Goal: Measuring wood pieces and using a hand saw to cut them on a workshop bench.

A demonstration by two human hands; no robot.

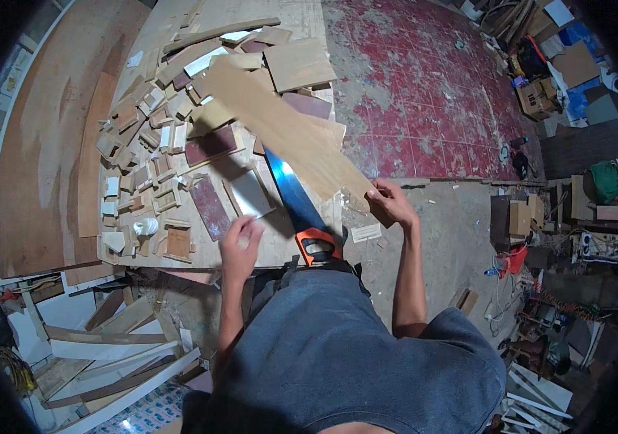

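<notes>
A long light-brown wooden board (pixel 287 134) slants over the table, its near end gripped by my right hand (pixel 394 204). The thumb lies on top of it and the fingers wrap the edge. My left hand (pixel 242 246) is apart from the board, above the table's front edge, with its fingers curled together. Whether anything is between those fingertips is too blurred to tell. Between my hands lies a handsaw (pixel 316 244) with an orange and black handle; its blade runs away from me, partly under the board. A white-faced wooden panel (pixel 252 194) lies just beyond my left hand.
Several small wooden frames and blocks (pixel 166 195) crowd the table's left side. Dark red panels (pixel 210 208) and flat offcuts (pixel 299 64) lie farther in. A roll of white material (pixel 146 226) sits near the front edge. Wood strips (pixel 128 347) are piled at lower left.
</notes>
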